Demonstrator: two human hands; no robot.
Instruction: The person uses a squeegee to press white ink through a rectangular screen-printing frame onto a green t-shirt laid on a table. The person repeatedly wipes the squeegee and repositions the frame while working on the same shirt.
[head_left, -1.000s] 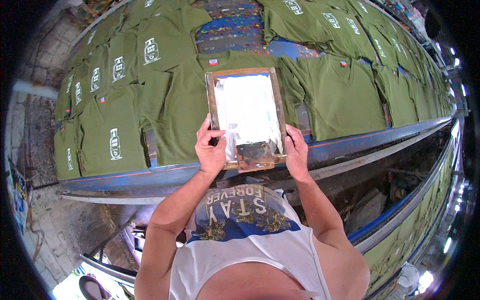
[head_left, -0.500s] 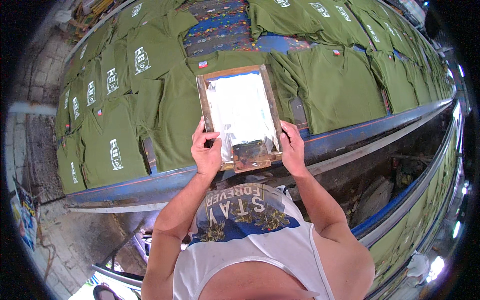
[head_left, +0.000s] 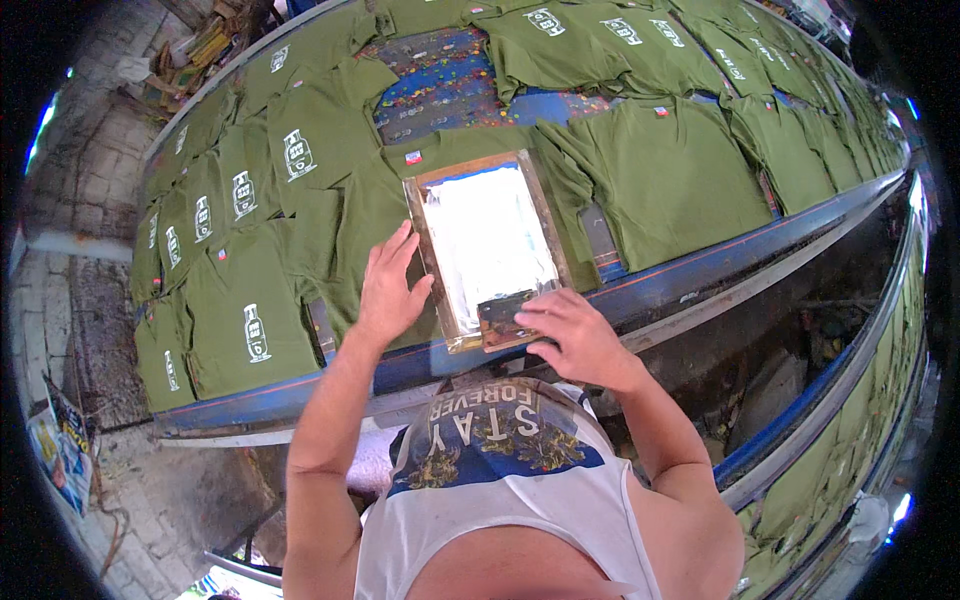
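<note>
Overhead, long blue table covered in green shirts. Wooden printing frame lies on a shirt between both hands. Left hand open, flat against frame's left edge. Right hand curled on the squeegee at its near end.

Shirts (perhaps overlapping) crowding frame
</note>
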